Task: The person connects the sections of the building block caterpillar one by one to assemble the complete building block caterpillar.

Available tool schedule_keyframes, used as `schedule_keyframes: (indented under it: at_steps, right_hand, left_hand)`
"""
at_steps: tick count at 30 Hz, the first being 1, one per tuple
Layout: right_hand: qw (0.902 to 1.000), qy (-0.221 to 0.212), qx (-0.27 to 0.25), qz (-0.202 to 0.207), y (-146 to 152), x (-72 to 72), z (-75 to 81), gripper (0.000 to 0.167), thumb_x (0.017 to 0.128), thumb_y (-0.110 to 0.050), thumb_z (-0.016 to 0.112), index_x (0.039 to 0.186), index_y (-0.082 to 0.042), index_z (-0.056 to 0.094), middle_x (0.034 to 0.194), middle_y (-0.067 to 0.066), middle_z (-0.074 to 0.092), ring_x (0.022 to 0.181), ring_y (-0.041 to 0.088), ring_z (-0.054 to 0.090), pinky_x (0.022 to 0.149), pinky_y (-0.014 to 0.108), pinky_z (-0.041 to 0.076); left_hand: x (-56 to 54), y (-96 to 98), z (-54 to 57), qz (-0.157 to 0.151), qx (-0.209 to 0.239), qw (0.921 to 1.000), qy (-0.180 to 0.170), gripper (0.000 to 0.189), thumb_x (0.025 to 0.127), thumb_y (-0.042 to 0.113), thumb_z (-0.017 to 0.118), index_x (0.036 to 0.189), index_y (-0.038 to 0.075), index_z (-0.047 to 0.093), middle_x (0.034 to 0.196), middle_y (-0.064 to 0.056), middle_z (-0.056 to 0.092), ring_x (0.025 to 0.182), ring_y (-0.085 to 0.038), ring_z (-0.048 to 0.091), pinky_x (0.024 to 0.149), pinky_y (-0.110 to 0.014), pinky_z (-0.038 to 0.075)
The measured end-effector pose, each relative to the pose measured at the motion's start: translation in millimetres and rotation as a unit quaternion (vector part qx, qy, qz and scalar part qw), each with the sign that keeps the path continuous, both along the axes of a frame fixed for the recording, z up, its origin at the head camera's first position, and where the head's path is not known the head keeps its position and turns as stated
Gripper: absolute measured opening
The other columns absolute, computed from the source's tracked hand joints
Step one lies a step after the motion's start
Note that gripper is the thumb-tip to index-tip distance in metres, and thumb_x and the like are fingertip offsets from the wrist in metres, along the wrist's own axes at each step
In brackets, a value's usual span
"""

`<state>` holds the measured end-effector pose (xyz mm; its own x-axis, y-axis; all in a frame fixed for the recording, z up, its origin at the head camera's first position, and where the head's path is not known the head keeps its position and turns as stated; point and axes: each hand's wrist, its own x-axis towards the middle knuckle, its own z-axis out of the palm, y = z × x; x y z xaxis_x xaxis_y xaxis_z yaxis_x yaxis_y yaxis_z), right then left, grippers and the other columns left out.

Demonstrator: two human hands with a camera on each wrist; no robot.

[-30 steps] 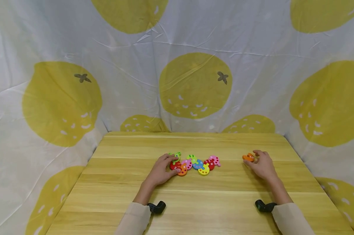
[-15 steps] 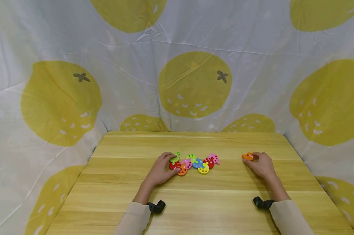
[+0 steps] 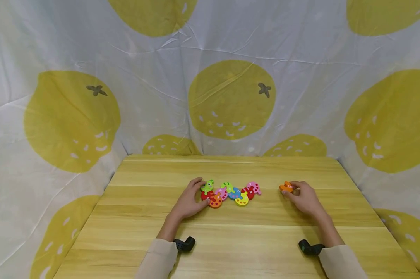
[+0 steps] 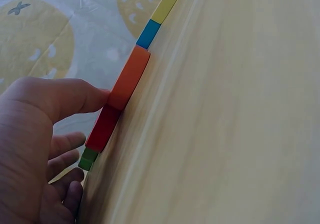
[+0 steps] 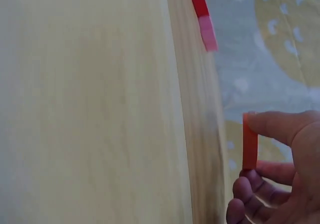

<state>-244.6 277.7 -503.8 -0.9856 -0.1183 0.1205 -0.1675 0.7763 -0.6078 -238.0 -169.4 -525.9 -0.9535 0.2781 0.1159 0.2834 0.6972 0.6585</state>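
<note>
A chain of interlocking wooden caterpillar puzzle pieces point(image 3: 234, 193) lies flat on the table, led by a smiling green head point(image 3: 208, 186) at the left and finishing with a pink piece point(image 3: 253, 188) at the right. My left hand point(image 3: 187, 199) rests about the head end, fingers spread; its thumb touches the edge near the orange piece point(image 4: 130, 79) and the red piece point(image 4: 104, 129). To the right, apart from the chain, my right hand point(image 3: 305, 198) pinches an orange puzzle piece point(image 5: 250, 143) marked 10 between thumb and fingers. That piece looks lifted off the wood.
The wooden table point(image 3: 244, 244) runs back to a white curtain point(image 3: 230, 46) printed with yellow fruit. A black wrist camera point(image 3: 185, 244) is worn on the left arm, another black wrist camera point(image 3: 311, 247) on the right.
My right hand has carried the orange piece a little left, closer to the chain. The left hand's fingers have drawn back off the green head, uncovering its face; the chain lies nearly where it was.
</note>
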Motion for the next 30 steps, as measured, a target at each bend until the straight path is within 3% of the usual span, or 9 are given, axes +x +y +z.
schedule_keyframes:
  at_steps: [7,13,21,30]
  right_hand:
    - [0.9989,-0.001,-0.012,0.046,-35.9,6.9,5.5,0.056,0.096,-0.028,0.075,0.137,0.007,0.06,0.107,0.016,0.058,0.073,0.016,0.046,0.06,0.026,0.037]
    - [0.9981,-0.002,-0.022,0.057,-56.0,7.9,3.1,0.053,0.093,-0.025,0.078,0.134,0.005,0.062,0.101,0.012,0.056,0.072,0.015,0.045,0.059,0.024,0.036]
    - [0.9985,-0.013,-0.041,0.034,-71.9,6.4,-0.6,0.055,0.087,-0.029,0.084,0.129,0.002,0.066,0.094,0.009,0.058,0.074,0.016,0.05,0.06,0.023,0.042]
    - [0.9991,-0.02,-0.028,0.027,-78.1,2.3,-5.0,0.052,0.086,-0.028,0.085,0.122,0.005,0.068,0.089,0.008,0.058,0.075,0.017,0.05,0.062,0.024,0.041]
  left_hand:
    - [-0.1,-1.4,3.8,0.001,0.0,1.0,0.004,0.069,0.089,0.037,0.075,0.149,0.01,0.053,0.163,-0.007,0.039,0.152,-0.032,0.037,0.122,-0.053,0.036]
    - [-0.2,-1.8,4.6,-0.005,0.005,0.9999,0.007,0.07,0.091,0.036,0.074,0.15,0.008,0.052,0.164,-0.007,0.039,0.151,-0.033,0.038,0.121,-0.055,0.037]
    - [-1.7,-2.2,2.0,-0.005,0.004,0.9999,0.015,0.067,0.092,0.036,0.074,0.149,0.009,0.053,0.163,-0.006,0.041,0.149,-0.033,0.041,0.12,-0.055,0.038]
    - [1.8,-0.4,3.0,-0.003,0.013,0.9998,0.015,0.064,0.094,0.037,0.074,0.148,0.008,0.055,0.162,-0.007,0.042,0.149,-0.035,0.041,0.121,-0.056,0.035]
